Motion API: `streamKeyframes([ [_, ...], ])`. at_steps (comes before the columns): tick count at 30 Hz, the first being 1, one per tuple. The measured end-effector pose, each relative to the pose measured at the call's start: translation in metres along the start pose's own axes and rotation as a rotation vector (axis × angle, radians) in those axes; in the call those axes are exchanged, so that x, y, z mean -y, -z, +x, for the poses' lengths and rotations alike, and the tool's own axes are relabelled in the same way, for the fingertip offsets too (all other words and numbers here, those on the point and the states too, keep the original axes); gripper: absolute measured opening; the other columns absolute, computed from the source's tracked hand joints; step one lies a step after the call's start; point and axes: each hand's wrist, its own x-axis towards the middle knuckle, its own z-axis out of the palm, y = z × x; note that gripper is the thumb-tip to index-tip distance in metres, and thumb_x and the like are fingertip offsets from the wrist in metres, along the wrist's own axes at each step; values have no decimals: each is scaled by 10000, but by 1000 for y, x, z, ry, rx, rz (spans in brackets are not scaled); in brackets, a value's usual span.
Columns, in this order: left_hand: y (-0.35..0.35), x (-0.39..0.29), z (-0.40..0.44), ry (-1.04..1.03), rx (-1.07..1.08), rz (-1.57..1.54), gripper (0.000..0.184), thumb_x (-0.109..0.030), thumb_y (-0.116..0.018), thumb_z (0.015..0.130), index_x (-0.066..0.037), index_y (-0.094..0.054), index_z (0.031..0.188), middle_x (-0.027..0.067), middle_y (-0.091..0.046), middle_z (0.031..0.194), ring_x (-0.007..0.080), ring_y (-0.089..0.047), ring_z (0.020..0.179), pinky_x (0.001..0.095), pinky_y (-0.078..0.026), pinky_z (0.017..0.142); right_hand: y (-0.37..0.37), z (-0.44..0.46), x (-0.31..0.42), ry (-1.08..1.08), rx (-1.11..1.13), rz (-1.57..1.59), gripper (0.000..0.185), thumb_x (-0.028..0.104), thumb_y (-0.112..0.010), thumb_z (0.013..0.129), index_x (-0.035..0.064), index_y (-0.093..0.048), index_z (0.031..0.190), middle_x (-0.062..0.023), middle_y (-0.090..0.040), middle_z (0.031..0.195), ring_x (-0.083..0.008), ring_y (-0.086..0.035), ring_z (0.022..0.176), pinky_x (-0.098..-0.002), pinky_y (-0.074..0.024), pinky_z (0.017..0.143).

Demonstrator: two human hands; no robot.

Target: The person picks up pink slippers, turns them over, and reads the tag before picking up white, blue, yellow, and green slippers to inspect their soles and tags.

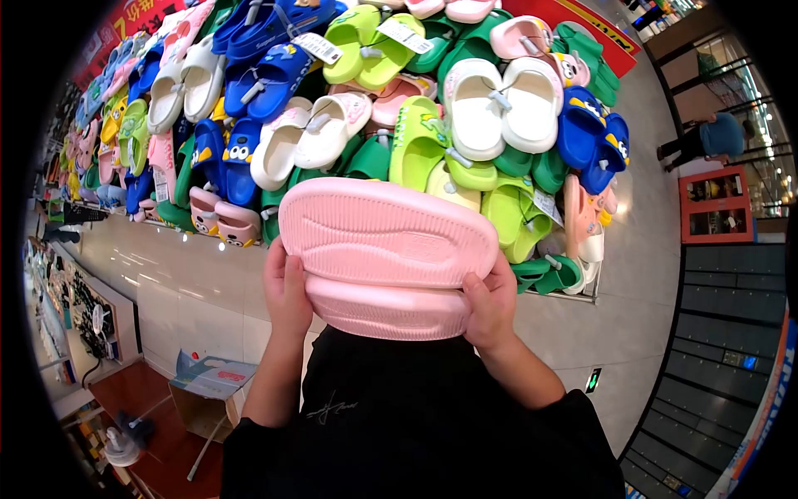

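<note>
A pair of pink slippers [386, 233] is held up with the ribbed soles facing the camera, one sole above the other. My left hand [288, 293] grips the pair at its left end, thumb on the soles. At the right end my right hand [492, 306] is closed on the same pair, its thumb near the line between the soles. The other fingers of both hands are mostly hidden behind the slippers. Right behind them lie white slippers [283, 143], lime green slippers [420, 141] and blue slippers [239, 154].
A display rack [595, 293] heaped with colourful slippers stretches across the front and left. An open cardboard box [199, 413] stands at the lower left. Far right, a person [720, 136] in blue is near a red cabinet [716, 205]. Tiled floor [636, 274] shows on the right.
</note>
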Motion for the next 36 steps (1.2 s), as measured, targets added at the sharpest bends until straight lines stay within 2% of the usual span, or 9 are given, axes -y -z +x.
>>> streamKeyframes([
  [5,-44,-5,-2,-46,9,13,499,-320,-448,1044,67,-476,1357,127,-581,1276,190,-532,1187,322,-408,1015,28,-8,28,85,-3,-21,513,98,-602,952,-75,-407,1394,-141,-560,1329,-195,-542,1228,-349,-401,1072],
  [16,-129,-31,-32,-50,-8,4,443,-238,-488,1030,75,-476,1345,129,-596,1254,170,-563,1132,302,-431,981,102,-25,75,97,17,-53,533,96,-593,947,-76,-380,1404,-145,-557,1323,-185,-547,1206,-339,-409,1057],
  [18,-131,-31,-41,-73,6,95,511,-314,-439,1042,82,-471,1364,137,-585,1281,200,-542,1180,333,-412,1020,108,-29,76,106,20,-29,527,97,-590,944,-74,-387,1399,-139,-558,1320,-180,-543,1204,-336,-405,1057],
  [22,-133,-32,-65,-54,-81,94,554,-362,-450,1037,88,-463,1361,140,-584,1278,197,-545,1181,328,-420,1012,117,-35,76,76,79,-2,523,94,-585,943,-72,-389,1399,-135,-556,1323,-180,-537,1213,-339,-401,1062],
  [25,-129,-31,-77,-100,-112,46,581,-363,-539,1010,97,-453,1354,149,-594,1266,187,-574,1147,316,-438,990,115,-40,75,60,95,-8,524,90,-581,942,-72,-389,1402,-134,-554,1328,-183,-535,1218,-342,-399,1065],
  [27,-123,-29,-82,-133,-77,15,710,-476,-585,977,103,-440,1361,153,-594,1266,191,-587,1140,313,-451,978,112,-43,74,21,95,2,530,86,-580,941,-71,-384,1408,-134,-549,1338,-185,-532,1225,-342,-394,1070],
  [30,-118,-30,-90,-141,-121,28,777,-529,-612,950,101,-430,1367,150,-596,1259,192,-596,1125,313,-462,968,106,-47,71,6,95,2,531,80,-574,943,-72,-380,1413,-134,-544,1348,-186,-528,1234,-342,-392,1073],
  [33,-112,-37,-101,-139,-171,130,740,-555,-551,969,89,-474,1324,127,-588,1251,189,-568,1137,317,-441,984,99,-48,66,1,127,-14,528,75,-568,944,-69,-381,1416,-134,-540,1355,-188,-527,1241,-342,-391,1075],
  [36,-100,-29,-110,-109,-221,66,712,-528,-575,967,87,-482,1312,123,-592,1236,184,-570,1130,315,-442,979,92,-45,57,16,198,-22,519,74,-564,947,-67,-384,1413,-133,-543,1352,-189,-527,1241,-344,-391,1075],
])
